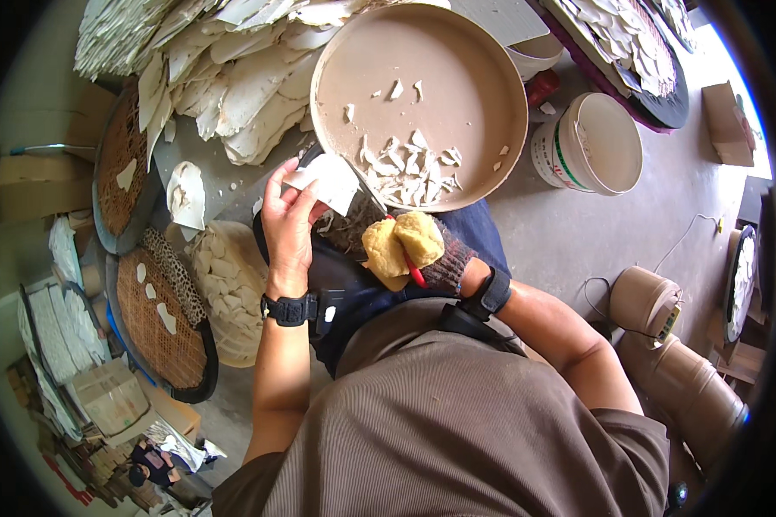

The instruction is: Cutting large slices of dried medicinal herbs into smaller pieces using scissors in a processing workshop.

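My left hand (289,222) pinches a thin, flat white piece (333,181) with an irregular edge, just below the rim of a large round tan basin (431,65). Closed around a pair of scissors (418,241) is my right hand (448,265), which wears a dark knitted glove. Thick yellow foam wraps the scissors' red handles. Their dark blades point up and left to the white piece's right edge; whether they touch it I cannot tell. Small white scraps (409,175) lie heaped at the near side of the basin, with a few scattered farther in.
A big stack of white sheets (233,73) stands beyond my left hand. Round mesh trays (168,345) and a clear bag of white pieces (224,302) are at the left. A white bucket (560,159) stands right of the basin. Tan barrels (642,297) are farther right.
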